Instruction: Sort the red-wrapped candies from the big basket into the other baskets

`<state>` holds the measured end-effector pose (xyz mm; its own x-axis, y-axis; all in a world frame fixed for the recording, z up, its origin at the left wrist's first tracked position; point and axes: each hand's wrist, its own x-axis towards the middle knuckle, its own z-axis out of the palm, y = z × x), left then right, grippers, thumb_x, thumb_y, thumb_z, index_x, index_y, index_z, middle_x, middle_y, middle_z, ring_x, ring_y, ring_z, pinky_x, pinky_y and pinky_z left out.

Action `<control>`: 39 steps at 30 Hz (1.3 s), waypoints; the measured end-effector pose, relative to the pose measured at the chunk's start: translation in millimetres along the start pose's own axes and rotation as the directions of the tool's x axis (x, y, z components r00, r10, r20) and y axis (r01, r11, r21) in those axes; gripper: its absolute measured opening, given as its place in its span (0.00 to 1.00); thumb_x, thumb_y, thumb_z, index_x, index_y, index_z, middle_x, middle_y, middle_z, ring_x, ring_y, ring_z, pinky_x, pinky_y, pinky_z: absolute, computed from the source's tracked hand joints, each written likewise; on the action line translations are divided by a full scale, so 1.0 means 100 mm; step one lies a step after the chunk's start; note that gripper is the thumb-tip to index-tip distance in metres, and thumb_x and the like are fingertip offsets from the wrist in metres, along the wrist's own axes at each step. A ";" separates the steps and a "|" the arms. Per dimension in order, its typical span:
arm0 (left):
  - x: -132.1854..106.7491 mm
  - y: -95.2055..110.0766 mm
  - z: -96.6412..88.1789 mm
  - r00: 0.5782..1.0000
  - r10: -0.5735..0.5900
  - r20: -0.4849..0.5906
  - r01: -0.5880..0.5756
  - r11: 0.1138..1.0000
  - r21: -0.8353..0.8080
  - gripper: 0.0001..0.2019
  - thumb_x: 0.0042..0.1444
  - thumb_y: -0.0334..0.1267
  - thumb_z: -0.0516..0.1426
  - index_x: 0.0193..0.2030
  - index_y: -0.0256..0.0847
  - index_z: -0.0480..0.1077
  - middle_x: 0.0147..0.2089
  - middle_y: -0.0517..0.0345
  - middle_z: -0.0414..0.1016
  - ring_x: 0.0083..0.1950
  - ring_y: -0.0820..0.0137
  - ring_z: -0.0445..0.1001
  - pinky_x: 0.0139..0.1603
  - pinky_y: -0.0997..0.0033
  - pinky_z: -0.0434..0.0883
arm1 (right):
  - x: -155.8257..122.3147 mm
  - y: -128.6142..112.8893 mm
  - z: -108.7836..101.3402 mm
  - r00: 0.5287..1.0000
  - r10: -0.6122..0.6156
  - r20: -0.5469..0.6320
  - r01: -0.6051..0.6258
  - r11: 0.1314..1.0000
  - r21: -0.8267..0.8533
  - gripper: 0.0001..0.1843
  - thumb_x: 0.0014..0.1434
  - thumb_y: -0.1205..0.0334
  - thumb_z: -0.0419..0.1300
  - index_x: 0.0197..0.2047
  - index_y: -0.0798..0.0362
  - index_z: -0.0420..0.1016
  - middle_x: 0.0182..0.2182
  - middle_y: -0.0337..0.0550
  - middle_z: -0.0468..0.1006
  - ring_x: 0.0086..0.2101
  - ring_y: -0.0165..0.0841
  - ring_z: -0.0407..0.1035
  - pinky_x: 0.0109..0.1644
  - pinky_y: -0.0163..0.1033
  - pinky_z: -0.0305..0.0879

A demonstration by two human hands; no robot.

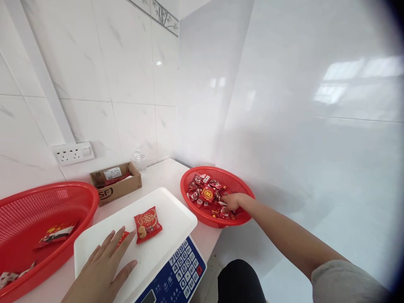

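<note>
My left hand (102, 267) lies flat with fingers spread on the white pan of a weighing scale (170, 210), its fingertips over a small red packet (123, 237). A larger red snack packet (147, 224) lies on the pan just right of that hand. My right hand (232, 202) reaches into a round red basket (217, 171) at the counter's far right end, fingers curled down among several red wrapped candies (206, 193). What those fingers hold is hidden.
A big red basket (47, 202) on the left holds a few packets (57, 233). A small open cardboard box (116, 183) stands by the tiled wall under a power socket (73, 153). The scale's blue keypad (184, 265) faces me. The counter edge drops off at right.
</note>
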<state>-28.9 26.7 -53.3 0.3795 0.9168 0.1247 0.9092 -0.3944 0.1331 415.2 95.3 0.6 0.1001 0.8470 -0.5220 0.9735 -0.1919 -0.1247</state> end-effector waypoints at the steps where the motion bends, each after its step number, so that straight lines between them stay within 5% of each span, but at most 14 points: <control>1: -0.01 -0.01 0.02 1.000 0.011 -0.013 -0.011 1.000 0.004 0.29 0.60 0.53 0.44 0.66 0.46 0.54 0.69 0.56 0.50 0.69 0.56 0.47 0.64 0.48 0.55 | 0.03 0.04 0.04 1.000 -0.004 0.013 0.003 1.000 0.029 0.17 0.61 0.57 0.57 0.52 0.55 0.67 0.49 0.47 0.70 0.44 0.37 0.69 0.47 0.49 0.68; 6: -0.02 -0.06 0.09 0.995 0.059 -0.075 -0.057 0.998 0.027 0.28 0.60 0.53 0.44 0.66 0.47 0.53 0.68 0.55 0.51 0.68 0.55 0.50 0.63 0.47 0.58 | 0.12 0.04 0.11 0.995 -0.098 -0.033 0.103 0.947 0.304 0.14 0.61 0.58 0.57 0.48 0.56 0.69 0.45 0.45 0.72 0.41 0.34 0.70 0.43 0.45 0.70; 11: -0.02 -0.10 0.09 0.990 0.089 -0.110 -0.083 0.995 0.054 0.28 0.61 0.52 0.45 0.66 0.46 0.53 0.67 0.56 0.53 0.68 0.55 0.49 0.63 0.47 0.58 | 0.15 0.02 -0.01 0.948 -0.132 -0.291 0.290 0.737 0.611 0.12 0.63 0.60 0.54 0.49 0.54 0.67 0.48 0.46 0.71 0.43 0.32 0.70 0.43 0.39 0.71; 17: -0.02 -0.16 0.12 0.987 0.111 -0.112 -0.104 0.992 0.067 0.27 0.61 0.51 0.45 0.66 0.50 0.51 0.67 0.59 0.53 0.68 0.56 0.50 0.62 0.48 0.60 | 0.20 0.10 -0.14 0.899 -0.120 -0.422 0.408 0.580 0.705 0.14 0.63 0.63 0.51 0.52 0.50 0.63 0.52 0.48 0.70 0.50 0.31 0.68 0.49 0.36 0.69; 21: -0.03 -0.18 0.16 0.985 0.112 -0.132 -0.103 0.992 0.071 0.26 0.61 0.50 0.46 0.66 0.50 0.52 0.67 0.59 0.54 0.68 0.55 0.51 0.62 0.48 0.60 | 0.20 0.23 -0.13 0.925 -0.132 -0.356 0.350 0.658 0.666 0.16 0.63 0.58 0.51 0.55 0.49 0.64 0.52 0.46 0.71 0.49 0.33 0.68 0.49 0.37 0.69; 28: -0.05 -0.13 0.11 0.988 0.088 -0.126 -0.087 0.996 0.008 0.26 0.61 0.50 0.46 0.66 0.50 0.52 0.67 0.60 0.55 0.68 0.56 0.51 0.62 0.47 0.60 | 0.34 0.41 0.10 0.998 -0.013 -0.061 0.034 0.933 0.359 0.16 0.61 0.57 0.56 0.51 0.54 0.68 0.49 0.46 0.70 0.44 0.36 0.68 0.47 0.48 0.68; 33: -0.06 -0.10 0.09 0.992 0.081 -0.096 -0.083 0.996 -0.019 0.27 0.61 0.50 0.47 0.66 0.50 0.52 0.67 0.60 0.55 0.68 0.56 0.52 0.63 0.47 0.59 | 0.44 0.40 0.15 0.999 0.012 0.029 -0.018 0.980 0.196 0.18 0.61 0.57 0.56 0.53 0.54 0.67 0.50 0.47 0.69 0.46 0.37 0.68 0.48 0.49 0.67; 39: -0.05 -0.08 0.05 0.998 0.057 -0.036 -0.057 0.998 -0.019 0.27 0.61 0.51 0.45 0.66 0.48 0.52 0.67 0.57 0.54 0.67 0.56 0.51 0.63 0.48 0.58 | 0.41 0.36 0.14 0.995 -0.036 0.090 0.015 0.974 0.225 0.18 0.61 0.58 0.57 0.53 0.55 0.66 0.51 0.47 0.69 0.46 0.38 0.68 0.48 0.50 0.67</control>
<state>-36.9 25.9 -59.7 0.4241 0.8900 0.1674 0.8826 -0.4476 0.1440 451.8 116.5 -36.9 0.0460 0.8055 -0.5908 0.9035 -0.2858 -0.3194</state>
